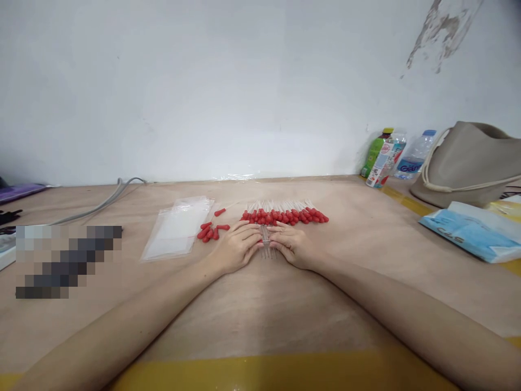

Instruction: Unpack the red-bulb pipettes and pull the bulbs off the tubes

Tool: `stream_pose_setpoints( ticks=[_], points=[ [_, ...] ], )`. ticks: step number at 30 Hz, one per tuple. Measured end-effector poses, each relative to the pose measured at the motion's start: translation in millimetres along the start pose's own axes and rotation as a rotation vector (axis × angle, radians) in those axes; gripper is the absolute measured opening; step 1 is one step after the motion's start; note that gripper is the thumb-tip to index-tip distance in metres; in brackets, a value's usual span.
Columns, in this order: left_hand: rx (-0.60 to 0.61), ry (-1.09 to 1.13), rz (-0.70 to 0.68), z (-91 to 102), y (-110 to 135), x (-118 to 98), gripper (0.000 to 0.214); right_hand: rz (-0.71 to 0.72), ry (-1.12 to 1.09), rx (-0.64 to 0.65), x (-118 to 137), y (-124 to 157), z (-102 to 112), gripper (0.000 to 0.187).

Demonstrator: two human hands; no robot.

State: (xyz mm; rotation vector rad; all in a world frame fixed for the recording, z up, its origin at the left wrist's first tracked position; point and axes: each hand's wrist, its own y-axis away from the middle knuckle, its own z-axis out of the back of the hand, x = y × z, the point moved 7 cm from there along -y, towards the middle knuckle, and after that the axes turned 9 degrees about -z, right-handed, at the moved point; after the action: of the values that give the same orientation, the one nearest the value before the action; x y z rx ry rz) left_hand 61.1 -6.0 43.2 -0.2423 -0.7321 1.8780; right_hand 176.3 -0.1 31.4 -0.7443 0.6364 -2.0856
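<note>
A row of glass droppers with red rubber bulbs point(287, 215) lies across the middle of the wooden table point(260, 304). Several loose red bulbs point(209, 231) sit to its left. My left hand point(236, 247) and my right hand point(293, 245) rest palm down on the table, fingers stretched toward each other. Between their fingertips lies a small bunch of clear glass tubes point(266, 243), which both hands touch from the sides. A stack of clear plastic bags point(177, 228) lies left of my left hand.
Three bottles point(388, 156) stand against the white wall at the back right, beside a beige bag point(472, 163). A blue and white packet point(474, 231) lies at the right edge. A grey cable point(101, 202) runs along the back left.
</note>
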Motion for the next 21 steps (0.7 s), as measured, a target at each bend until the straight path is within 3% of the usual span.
stream_pose_setpoints(
  ticks=[7,21],
  points=[
    [0.091,-0.001,0.013,-1.6,0.4,-1.4,0.019,0.039,-0.019,-0.034,3.3,2.7,3.5,0.02],
    [0.134,0.035,0.023,-1.3,3.8,-0.9,0.022,0.095,0.047,-0.076,7.5,8.3,8.2,0.016]
  ],
)
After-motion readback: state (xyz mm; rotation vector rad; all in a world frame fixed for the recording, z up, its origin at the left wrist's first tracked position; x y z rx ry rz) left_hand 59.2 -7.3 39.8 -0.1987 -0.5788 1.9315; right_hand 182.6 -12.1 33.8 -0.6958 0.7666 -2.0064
